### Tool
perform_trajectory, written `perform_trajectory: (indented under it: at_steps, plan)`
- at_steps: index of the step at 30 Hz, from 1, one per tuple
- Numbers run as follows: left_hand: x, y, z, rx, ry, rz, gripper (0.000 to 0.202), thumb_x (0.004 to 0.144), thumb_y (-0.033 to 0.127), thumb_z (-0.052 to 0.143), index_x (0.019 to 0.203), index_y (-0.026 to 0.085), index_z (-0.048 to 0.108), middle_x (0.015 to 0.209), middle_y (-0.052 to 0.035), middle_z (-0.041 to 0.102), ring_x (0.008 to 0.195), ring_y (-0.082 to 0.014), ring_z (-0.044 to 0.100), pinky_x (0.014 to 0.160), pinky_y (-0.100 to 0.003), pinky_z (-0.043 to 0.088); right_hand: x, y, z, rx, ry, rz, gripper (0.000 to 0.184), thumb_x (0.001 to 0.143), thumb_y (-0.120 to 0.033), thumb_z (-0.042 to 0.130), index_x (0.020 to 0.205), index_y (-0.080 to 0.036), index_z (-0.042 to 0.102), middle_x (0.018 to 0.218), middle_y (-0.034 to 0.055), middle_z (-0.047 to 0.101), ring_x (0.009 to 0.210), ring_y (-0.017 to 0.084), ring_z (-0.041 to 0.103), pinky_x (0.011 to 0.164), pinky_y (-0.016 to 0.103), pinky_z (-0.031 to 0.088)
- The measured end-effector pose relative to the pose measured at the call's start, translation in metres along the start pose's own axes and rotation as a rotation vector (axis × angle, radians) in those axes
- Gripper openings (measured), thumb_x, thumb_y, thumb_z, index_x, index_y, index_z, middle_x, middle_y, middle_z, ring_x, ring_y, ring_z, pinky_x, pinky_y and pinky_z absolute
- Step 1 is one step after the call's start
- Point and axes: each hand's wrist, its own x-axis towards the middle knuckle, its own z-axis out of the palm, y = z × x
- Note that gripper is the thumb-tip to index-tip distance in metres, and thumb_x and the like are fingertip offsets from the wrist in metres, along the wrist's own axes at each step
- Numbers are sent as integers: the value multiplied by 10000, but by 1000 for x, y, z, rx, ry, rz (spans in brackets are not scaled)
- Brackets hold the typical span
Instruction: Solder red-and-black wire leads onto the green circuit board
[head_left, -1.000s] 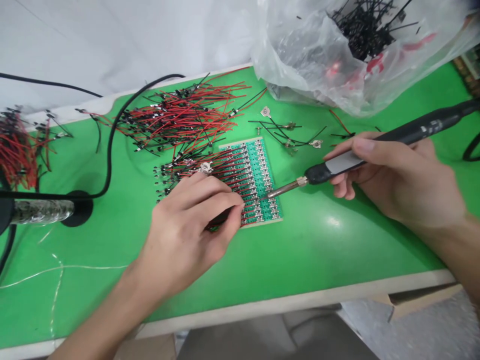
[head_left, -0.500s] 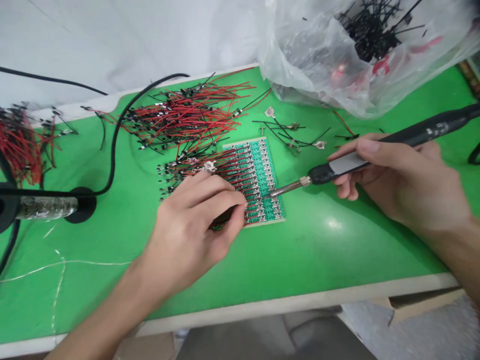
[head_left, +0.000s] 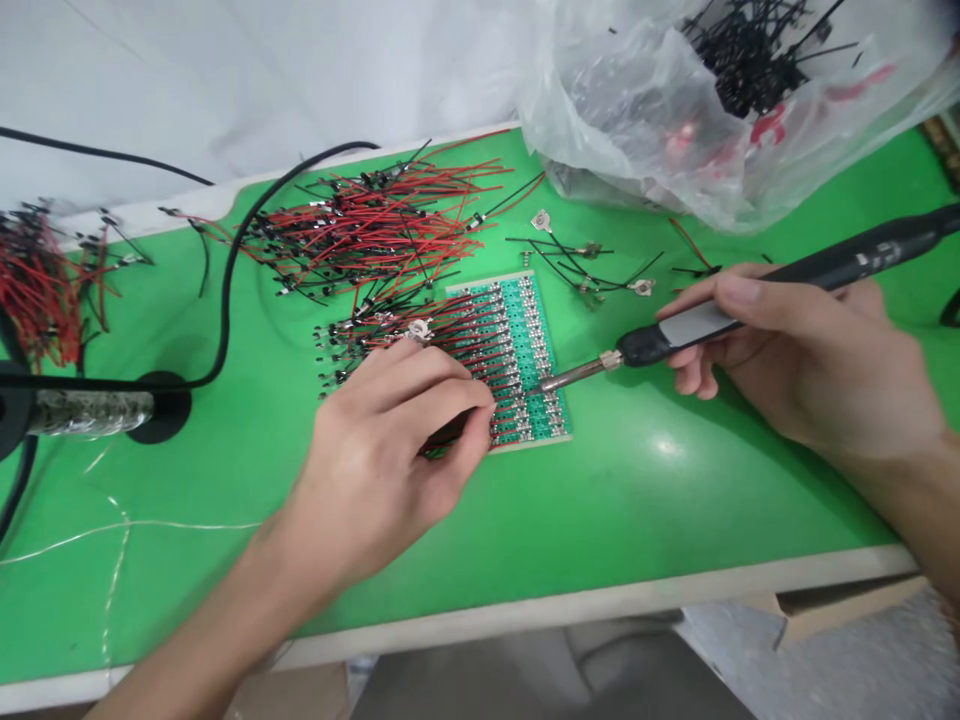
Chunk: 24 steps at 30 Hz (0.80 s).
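A green circuit board (head_left: 536, 345) lies mid-table with rows of small metal pads. Red and black wires (head_left: 469, 330) run from it leftward, many ending in small black parts. My left hand (head_left: 397, 430) rests over the lower wires, thumb and forefinger pinched at a red wire by the board; the fingertips partly hide it. In my right hand (head_left: 810, 350) is a soldering iron (head_left: 675, 335), held like a pen. Its metal tip meets the board's lower pads, close to the end of the pinched wire.
A pile of red and black wires (head_left: 382, 225) lies behind the board, another wire bundle (head_left: 37, 290) at far left. A solder spool (head_left: 94, 412) stands left, near a black cable (head_left: 229, 270). A plastic bag (head_left: 630, 120) holding black pieces sits back right, near loose wired parts (head_left: 592, 285).
Almost nothing differs. Both hands, the soldering iron and the board hold their places; the view has shifted very slightly.
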Motion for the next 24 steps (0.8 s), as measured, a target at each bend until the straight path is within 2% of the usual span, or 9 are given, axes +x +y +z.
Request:
perform_trajectory:
  at_steps: [12, 24]
  plan:
    - [0, 0, -1, -9, -10, -13, 81, 872, 100, 688, 882, 180, 702, 866, 6, 706, 775, -121, 611, 761, -308, 519, -1, 0, -3, 15, -19, -11, 158, 847, -240, 710, 814, -157, 841, 589, 39, 732, 439, 169, 663, 383, 260, 498]
    - [-1, -1, 0, 1, -1, -8, 76, 878, 99, 677, 888, 173, 696, 862, 16, 701, 789, -122, 610, 834, -310, 527, -1, -2, -2, 6, 16, 4, 153, 820, -265, 729, 794, -160, 836, 581, 47, 729, 434, 179, 665, 379, 264, 500]
